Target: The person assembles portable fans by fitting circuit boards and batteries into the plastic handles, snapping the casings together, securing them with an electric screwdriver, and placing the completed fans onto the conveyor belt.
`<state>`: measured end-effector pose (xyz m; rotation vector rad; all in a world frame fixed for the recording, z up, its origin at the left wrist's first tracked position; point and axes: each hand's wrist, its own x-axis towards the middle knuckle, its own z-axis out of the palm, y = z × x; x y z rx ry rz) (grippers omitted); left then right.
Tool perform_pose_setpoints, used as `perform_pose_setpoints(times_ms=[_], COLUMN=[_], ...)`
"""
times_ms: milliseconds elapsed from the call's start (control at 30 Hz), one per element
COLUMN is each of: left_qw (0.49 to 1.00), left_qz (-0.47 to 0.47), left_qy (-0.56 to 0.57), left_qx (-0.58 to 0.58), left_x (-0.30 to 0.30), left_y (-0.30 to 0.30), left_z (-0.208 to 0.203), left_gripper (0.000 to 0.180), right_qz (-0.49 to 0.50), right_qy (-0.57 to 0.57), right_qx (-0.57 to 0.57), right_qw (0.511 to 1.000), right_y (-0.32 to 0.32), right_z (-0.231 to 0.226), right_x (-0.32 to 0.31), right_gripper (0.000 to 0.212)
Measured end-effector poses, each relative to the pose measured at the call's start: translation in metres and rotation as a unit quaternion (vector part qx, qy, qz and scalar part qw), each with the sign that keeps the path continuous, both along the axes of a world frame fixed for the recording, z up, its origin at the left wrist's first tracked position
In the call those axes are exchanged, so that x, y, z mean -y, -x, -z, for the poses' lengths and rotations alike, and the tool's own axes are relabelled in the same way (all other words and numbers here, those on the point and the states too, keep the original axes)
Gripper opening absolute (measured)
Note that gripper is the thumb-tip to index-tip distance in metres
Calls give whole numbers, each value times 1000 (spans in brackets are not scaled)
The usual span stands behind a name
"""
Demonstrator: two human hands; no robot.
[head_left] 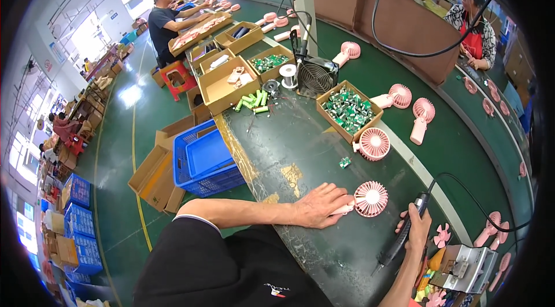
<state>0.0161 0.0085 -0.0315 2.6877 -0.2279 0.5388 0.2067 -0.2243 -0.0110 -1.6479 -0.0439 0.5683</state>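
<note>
On the dark workbench, my left hand is closed round the short handle of a pink handheld fan. The fan's round grille faces up. To the right, my right hand grips a black electric screwdriver, whose cord leaves its top end. Its tip slants down toward the bench, apart from the fan. Beyond the held fan lie a small green circuit board and a second pink fan, the latter against a cardboard box full of circuit boards.
Green cylindrical batteries, a solder spool and a black cooling fan stand farther up the bench. A green conveyor with several pink fans curves along the right. A metal fixture sits lower right; a black cable hangs above.
</note>
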Motion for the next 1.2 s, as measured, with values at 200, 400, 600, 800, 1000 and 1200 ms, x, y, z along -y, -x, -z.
perform_pose_setpoints(times_ms=[200,400,600,800,1000,1200], left_qw=[1000,1000,1000,999,999,997], left_qz=[-5,0,-1,-1,6,12], left_qy=[4,4,14,32,50,70], left_qx=[6,1,-6,-9,-8,-21], left_x=[1,0,-1,-3,-4,-6], left_y=[2,2,2,-1,-5,-6], left_z=[-3,-2,-4,-5,-8,-11], left_gripper=[52,51,51,50,46,46], right_qz=[-6,-11,-9,-13,8,8], right_qy=[-12,-17,-27,-39,-34,-11], right_qx=[4,4,-3,22,31,45], right_qw=[1000,1000,1000,999,999,999], right_y=[0,0,-1,1,8,9], right_z=[3,4,7,13,7,5], right_x=[1,3,4,5,2,1], right_gripper=[26,26,26,27,24,25])
